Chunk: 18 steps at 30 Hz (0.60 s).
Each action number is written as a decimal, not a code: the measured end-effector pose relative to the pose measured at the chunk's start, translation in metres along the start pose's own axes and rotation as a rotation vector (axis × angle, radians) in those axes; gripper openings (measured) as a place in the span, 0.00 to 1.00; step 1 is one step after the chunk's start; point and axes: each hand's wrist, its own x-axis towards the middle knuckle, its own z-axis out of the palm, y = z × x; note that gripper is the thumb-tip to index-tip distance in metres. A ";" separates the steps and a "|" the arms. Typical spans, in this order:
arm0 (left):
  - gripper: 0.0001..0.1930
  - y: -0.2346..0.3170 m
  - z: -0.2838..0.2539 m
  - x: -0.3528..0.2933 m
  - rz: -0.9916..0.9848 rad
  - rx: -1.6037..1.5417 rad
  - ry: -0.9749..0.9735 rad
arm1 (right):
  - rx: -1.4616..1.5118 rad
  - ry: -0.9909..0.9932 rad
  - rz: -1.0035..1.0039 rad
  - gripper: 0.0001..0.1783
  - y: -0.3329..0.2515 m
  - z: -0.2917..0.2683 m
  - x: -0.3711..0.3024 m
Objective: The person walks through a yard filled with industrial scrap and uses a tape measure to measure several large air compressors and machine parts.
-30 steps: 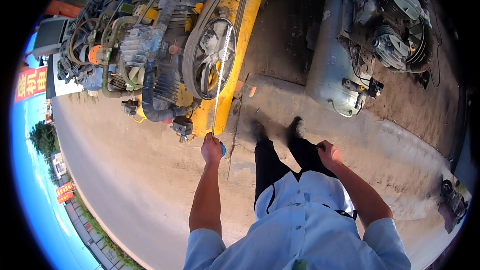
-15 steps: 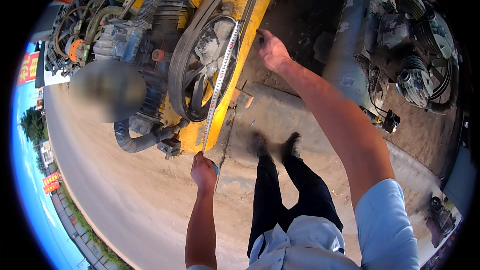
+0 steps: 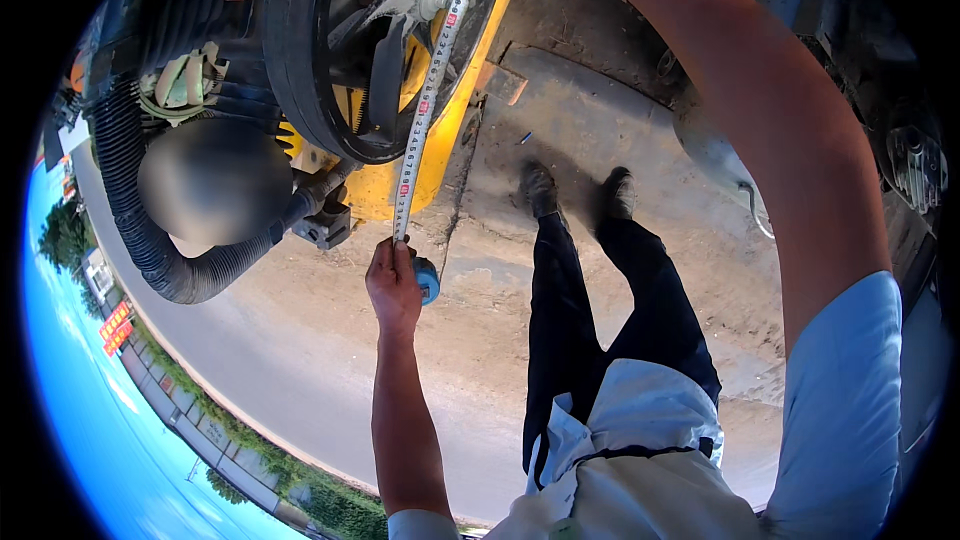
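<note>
My left hand (image 3: 393, 285) is closed around a tape measure, whose blue case (image 3: 427, 281) shows at the right of the fist. From there the white blade (image 3: 428, 100) runs upward, drawn out across the face of a large black belt pulley (image 3: 291, 70) and past its hub. The pulley stands beside the edge of a yellow machine frame (image 3: 446, 162). My right forearm (image 3: 730, 40) reaches up across the upper right. The right hand and the blade's far end lie beyond the top edge.
A black corrugated hose (image 3: 135, 210) curves at the left, around a blurred round patch. Below the pulley a metal block (image 3: 325, 228) sticks out. A brick piece (image 3: 505, 85) lies beside the yellow frame. Other machinery (image 3: 915, 170) stands at the far right.
The view has come closer to the pulley. My right hand has passed out of the top of the picture. The left hand still grips the tape measure, its blade still stretched across the pulley.
</note>
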 end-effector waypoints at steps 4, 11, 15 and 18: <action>0.18 -0.015 -0.024 -0.009 -0.308 -0.201 -0.034 | -0.311 0.112 -0.025 0.18 -0.054 0.038 -0.025; 0.19 -0.019 -0.029 0.001 -0.423 -0.353 -0.139 | -0.903 0.030 -0.382 0.13 -0.005 0.052 -0.006; 0.19 -0.025 -0.028 0.006 -0.383 -0.321 -0.142 | -0.810 -0.032 -0.229 0.11 -0.009 0.051 0.001; 0.18 -0.012 -0.029 0.000 -0.408 -0.298 -0.095 | -0.458 -0.191 0.203 0.15 -0.041 0.044 -0.016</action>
